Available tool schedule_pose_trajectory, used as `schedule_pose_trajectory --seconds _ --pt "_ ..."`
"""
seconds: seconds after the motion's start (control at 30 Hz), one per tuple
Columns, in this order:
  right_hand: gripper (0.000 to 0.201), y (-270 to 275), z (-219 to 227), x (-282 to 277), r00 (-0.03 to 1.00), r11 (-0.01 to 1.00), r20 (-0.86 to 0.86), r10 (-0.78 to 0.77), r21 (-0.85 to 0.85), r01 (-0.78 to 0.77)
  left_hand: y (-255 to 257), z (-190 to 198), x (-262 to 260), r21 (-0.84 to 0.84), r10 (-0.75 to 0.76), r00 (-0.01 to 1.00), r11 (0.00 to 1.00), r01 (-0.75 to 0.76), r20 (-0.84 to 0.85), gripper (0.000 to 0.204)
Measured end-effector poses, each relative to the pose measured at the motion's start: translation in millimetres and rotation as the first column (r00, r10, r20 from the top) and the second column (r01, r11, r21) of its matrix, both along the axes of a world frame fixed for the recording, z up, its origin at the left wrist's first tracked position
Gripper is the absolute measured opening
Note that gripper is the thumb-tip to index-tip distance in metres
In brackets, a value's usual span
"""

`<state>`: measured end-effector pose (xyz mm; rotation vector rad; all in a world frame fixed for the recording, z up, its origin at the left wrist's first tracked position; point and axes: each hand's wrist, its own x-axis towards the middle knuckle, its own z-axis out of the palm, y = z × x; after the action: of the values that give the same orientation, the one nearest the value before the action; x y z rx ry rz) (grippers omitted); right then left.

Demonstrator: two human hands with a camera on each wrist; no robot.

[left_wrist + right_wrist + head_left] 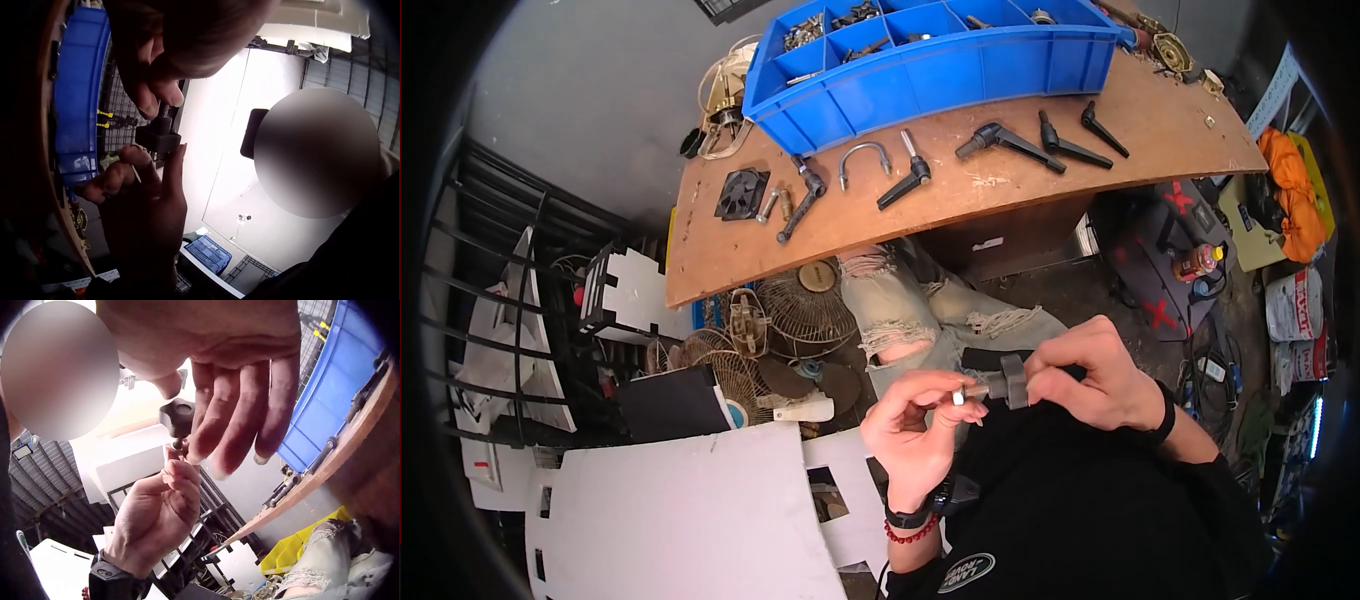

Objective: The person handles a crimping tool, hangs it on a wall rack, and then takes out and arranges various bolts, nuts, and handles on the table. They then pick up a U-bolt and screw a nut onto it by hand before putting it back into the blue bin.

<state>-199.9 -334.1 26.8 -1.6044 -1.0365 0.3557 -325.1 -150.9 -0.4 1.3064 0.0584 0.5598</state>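
Note:
Between the hands, above the lap, is a black lobed knob with a screw stem and a shiny metal nut at its far end. My left hand pinches the stem at the nut end between thumb and fingertips. My right hand holds the knob head between thumb and index finger. Seen from the right wrist, the knob has rounded lobes, and the other right fingers extend past it. The left wrist view has the knob below the left fingertips.
Ahead is a wooden table with a blue divided bin of metal parts. Along its front lie several black clamping levers, a U-bolt, bolts and a small fan. White board and old fans stand left.

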Motion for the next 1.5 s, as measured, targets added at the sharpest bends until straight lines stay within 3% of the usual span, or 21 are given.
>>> schedule_pose_trajectory --seconds 0.13,0.2,0.3,0.47,0.53,0.6,0.7,0.83,0.97,1.13,1.23,1.27,1.4,1.5 --pt "0.029 8.6 22.2 -6.9 0.988 0.992 -0.112 -0.107 0.050 0.113 0.9 1.7 0.9 -0.032 0.044 0.999 0.998 -0.045 -0.021 0.016" --pt "0.039 9.2 20.9 -6.0 0.995 0.993 -0.008 -0.103 0.055 0.103 3.5 2.2 -0.1 -0.022 0.063 0.998 0.998 -0.063 -0.031 0.017" --pt "0.034 9.6 10.3 -5.9 0.998 0.993 0.010 -0.065 0.097 0.063 2.2 3.3 -0.2 -0.044 0.057 0.998 0.997 -0.059 -0.034 0.016" --pt "0.031 -8.9 -6.1 7.7 0.990 0.991 0.069 0.122 -0.072 -0.117 -2.2 2.3 0.5 -0.032 0.000 1.000 1.000 0.000 -0.016 0.015" --pt "0.031 -7.4 -1.9 7.0 0.996 0.996 0.034 0.080 -0.041 -0.079 -3.8 2.9 1.4 -0.032 0.004 1.000 0.999 -0.005 -0.017 0.014" --pt "0.033 2.3 12.9 -2.2 0.996 0.996 -0.065 -0.059 0.055 0.063 -3.9 3.9 1.7 -0.045 0.015 1.000 0.999 -0.016 -0.026 0.014" --pt "0.037 7.9 15.0 -4.8 0.996 0.991 -0.002 -0.093 0.091 0.093 -3.7 2.7 1.6 -0.036 0.079 0.993 0.996 -0.082 -0.084 0.026" --pt "0.028 1.4 18.5 -4.3 0.987 0.999 -0.159 -0.018 -0.053 0.010 -3.9 3.3 1.2 -0.029 0.061 0.993 0.998 -0.064 -0.103 0.025" --pt "0.029 -6.0 5.9 3.6 0.995 0.987 -0.050 0.087 -0.134 -0.093 -6.4 1.9 1.8 -0.015 0.031 0.996 0.999 -0.033 -0.080 0.025" --pt "0.035 7.2 24.8 -7.2 0.968 0.993 -0.232 -0.100 0.040 0.112 -6.0 2.8 3.5 -0.052 0.062 0.995 0.996 -0.066 -0.081 0.026" --pt "0.036 7.9 12.6 -7.2 0.983 0.997 -0.177 -0.051 0.054 0.062 -3.8 4.5 2.4 -0.046 0.056 0.994 0.997 -0.061 -0.095 0.020" --pt "0.029 6.0 12.8 -5.6 0.994 0.999 -0.093 -0.049 0.005 0.050 -3.5 5.6 1.9 -0.042 0.039 0.995 0.998 -0.043 -0.087 0.017" --pt "0.023 -9.4 2.3 7.4 0.984 0.973 -0.090 0.155 -0.156 -0.168 -6.7 4.1 1.6 0.005 -0.008 0.998 1.000 0.008 -0.057 0.014" --pt "0.024 0.9 2.2 -0.6 0.983 0.998 -0.174 -0.054 0.015 0.057 -8.7 4.3 3.1 -0.018 0.012 0.998 1.000 -0.013 -0.061 0.015"
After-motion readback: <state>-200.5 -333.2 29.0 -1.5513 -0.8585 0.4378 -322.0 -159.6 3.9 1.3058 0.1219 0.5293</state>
